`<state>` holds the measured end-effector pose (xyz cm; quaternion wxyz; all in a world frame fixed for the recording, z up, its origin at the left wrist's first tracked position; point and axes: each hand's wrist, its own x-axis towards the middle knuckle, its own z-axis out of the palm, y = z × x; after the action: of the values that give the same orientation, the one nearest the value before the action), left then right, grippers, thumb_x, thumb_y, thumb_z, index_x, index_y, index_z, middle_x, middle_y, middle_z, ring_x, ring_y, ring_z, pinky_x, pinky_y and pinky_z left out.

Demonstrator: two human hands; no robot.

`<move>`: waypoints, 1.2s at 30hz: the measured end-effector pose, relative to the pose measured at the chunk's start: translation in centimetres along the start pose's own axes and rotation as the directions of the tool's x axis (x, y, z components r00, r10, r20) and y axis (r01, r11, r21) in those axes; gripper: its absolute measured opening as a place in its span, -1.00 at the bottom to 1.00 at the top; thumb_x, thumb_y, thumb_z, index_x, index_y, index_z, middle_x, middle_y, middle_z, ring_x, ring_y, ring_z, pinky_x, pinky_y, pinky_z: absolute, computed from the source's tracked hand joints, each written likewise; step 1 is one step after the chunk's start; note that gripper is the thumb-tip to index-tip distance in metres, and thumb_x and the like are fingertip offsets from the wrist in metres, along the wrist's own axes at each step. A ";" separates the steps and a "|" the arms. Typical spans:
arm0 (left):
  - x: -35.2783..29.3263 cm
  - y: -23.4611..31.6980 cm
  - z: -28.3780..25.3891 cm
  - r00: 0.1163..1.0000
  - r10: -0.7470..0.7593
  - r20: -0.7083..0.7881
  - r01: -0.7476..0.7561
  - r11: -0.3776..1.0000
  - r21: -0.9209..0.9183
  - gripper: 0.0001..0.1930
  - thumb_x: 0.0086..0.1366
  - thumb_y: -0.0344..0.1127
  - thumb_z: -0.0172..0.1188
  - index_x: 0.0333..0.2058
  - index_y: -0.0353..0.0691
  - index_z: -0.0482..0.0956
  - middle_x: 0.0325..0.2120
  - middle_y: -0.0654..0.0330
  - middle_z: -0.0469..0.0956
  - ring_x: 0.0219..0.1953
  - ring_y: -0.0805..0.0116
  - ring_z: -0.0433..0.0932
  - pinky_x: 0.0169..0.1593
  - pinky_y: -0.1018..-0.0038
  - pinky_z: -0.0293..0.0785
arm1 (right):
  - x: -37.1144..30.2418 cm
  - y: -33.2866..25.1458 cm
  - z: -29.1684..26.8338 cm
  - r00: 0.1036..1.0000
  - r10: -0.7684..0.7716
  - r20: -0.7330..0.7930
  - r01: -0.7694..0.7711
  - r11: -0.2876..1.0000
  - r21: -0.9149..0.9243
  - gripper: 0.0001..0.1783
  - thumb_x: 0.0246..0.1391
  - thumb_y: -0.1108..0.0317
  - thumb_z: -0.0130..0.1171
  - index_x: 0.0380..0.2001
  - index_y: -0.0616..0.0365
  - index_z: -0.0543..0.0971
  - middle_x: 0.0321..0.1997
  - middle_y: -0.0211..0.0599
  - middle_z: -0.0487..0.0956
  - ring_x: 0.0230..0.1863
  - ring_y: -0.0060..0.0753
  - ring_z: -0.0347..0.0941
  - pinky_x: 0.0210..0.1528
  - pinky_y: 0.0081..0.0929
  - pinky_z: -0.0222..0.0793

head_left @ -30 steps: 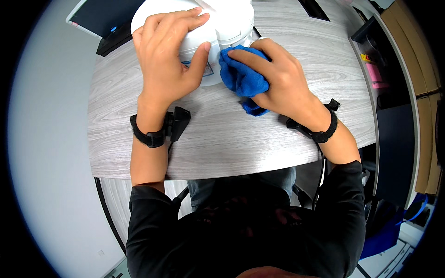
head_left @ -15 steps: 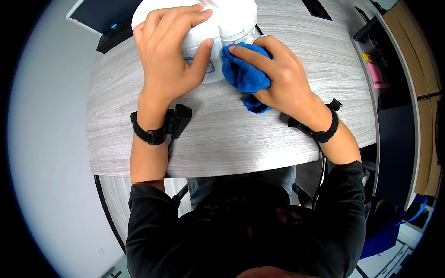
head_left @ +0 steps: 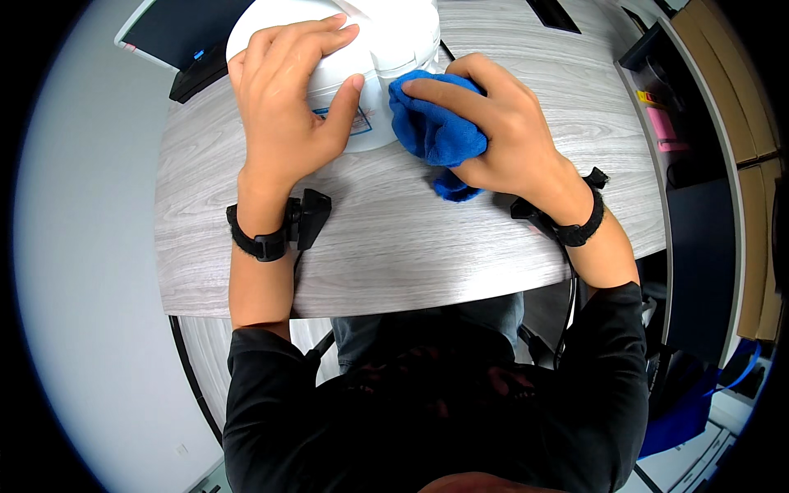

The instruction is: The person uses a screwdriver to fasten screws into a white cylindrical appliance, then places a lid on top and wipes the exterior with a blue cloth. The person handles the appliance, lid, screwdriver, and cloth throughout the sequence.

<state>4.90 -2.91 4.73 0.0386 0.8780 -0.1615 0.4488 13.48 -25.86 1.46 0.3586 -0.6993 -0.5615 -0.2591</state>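
Observation:
A white rounded container (head_left: 380, 123) with a smooth lid stands on the desk at the far edge of the view, its upper part cut off. A blue-framed label shows on its front. My left hand (head_left: 288, 99) grips its left side, with the fingers bent over the lid and the thumb against the front. In my right hand (head_left: 518, 123) is a bunched blue cloth (head_left: 436, 127), pressed between thumb and fingers beside the container's right side. One end of the cloth hangs below the hand, near the desk top. The cloth hides part of the container's lower right.
The grey wood-grain desk (head_left: 394, 255) curves along its front edge. A dark screen (head_left: 193, 33) stands at the far left. To the right is a shelf unit (head_left: 699, 214) with a pink item (head_left: 667, 127) on it, and cardboard boxes (head_left: 756, 238) stand beyond.
The container and my left hand have shifted slightly left together. My right hand stays almost in place, with the cloth a little more spread out.

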 end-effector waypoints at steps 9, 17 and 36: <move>0.1 0.0 -0.2 1.000 0.010 0.010 -0.010 1.000 -0.016 -0.64 0.11 -0.31 0.37 -0.06 -0.12 0.67 -0.01 0.26 0.66 0.02 0.28 0.51 0.02 0.40 0.17 | -0.3 1.2 0.2 0.999 -0.009 -0.052 0.003 0.994 -0.107 -0.33 -0.51 0.50 0.50 -0.12 -0.14 0.70 -0.34 -0.32 0.49 -0.34 -0.26 0.50 -0.36 -0.42 0.50; -0.1 -1.1 -0.4 1.000 0.027 0.009 -0.026 0.996 -0.087 -0.64 0.06 -0.28 0.40 -0.11 -0.10 0.67 -0.05 0.29 0.66 0.00 0.28 0.50 0.07 0.35 0.14 | -0.2 2.4 -0.1 0.998 0.036 -0.051 -0.041 0.995 -0.092 -0.32 -0.49 0.51 0.49 -0.09 -0.16 0.70 -0.26 -0.29 0.55 -0.32 -0.21 0.58 -0.35 -0.40 0.57; 0.2 1.9 0.5 0.991 -0.137 -0.013 0.137 0.990 0.016 -0.40 -0.14 -0.12 0.60 -0.14 -0.23 0.55 0.00 0.08 0.59 0.03 0.17 0.50 0.14 0.14 0.04 | 0.9 0.7 0.0 0.997 0.069 -0.046 -0.064 0.993 0.095 -0.12 -0.47 0.55 0.47 0.11 -0.20 0.61 -0.24 -0.25 0.47 -0.29 -0.18 0.50 -0.29 -0.36 0.51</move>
<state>4.78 -4.87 4.43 0.0629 0.8846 -0.0969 0.4517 14.37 -25.46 2.01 0.4129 -0.6935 -0.5404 -0.2375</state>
